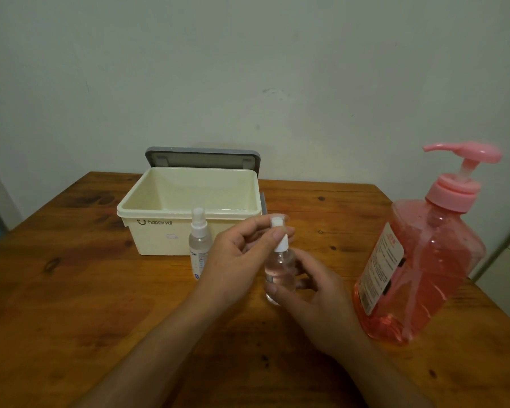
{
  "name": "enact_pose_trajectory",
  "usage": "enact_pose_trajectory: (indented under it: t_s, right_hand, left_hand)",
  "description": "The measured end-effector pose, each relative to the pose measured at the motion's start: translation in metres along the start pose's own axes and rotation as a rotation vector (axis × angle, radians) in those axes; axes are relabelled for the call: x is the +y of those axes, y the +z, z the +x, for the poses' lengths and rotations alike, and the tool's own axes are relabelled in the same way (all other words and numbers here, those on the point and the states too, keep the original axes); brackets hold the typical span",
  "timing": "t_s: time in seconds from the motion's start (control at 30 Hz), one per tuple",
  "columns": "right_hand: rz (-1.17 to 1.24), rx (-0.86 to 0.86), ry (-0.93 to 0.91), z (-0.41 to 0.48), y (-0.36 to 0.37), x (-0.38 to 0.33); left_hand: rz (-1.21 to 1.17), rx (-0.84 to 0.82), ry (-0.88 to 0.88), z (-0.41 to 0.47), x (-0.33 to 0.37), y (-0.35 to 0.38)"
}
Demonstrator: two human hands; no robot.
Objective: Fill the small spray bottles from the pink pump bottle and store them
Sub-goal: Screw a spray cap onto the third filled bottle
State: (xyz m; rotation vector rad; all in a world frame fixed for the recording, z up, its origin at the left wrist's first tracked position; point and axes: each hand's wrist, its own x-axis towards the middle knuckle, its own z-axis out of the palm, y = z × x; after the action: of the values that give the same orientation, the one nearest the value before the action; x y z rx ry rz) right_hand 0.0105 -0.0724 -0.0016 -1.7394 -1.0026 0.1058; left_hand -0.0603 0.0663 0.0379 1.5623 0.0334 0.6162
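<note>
Fingers of the left hand pinch the white spray cap; the right hand is curled round the small spray bottle, held roughly upright just in front of the cream box. The cap sits directly atop the bottle's vertical long axis, so twisting it likely falls to the left hand.

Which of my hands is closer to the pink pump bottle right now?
Right. The right hand grips the small spray bottle by its body, just left of the pink pump bottle without touching it; the left hand pinches the white spray top, farther left.
</note>
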Motion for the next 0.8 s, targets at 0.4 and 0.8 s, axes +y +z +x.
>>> enact_pose_trajectory:
  t_s: [0.4,0.8]
  right_hand:
    - [0.053,-0.020,-0.029,0.0010,0.0001,0.0011]
    - [0.090,-0.030,-0.031,0.0008,-0.0012,-0.0010]
  left_hand:
    - [-0.007,-0.089,-0.039,-0.0042,-0.0020,0.0003]
    - [0.039,-0.032,-0.040,-0.0057,-0.0044,-0.0032]
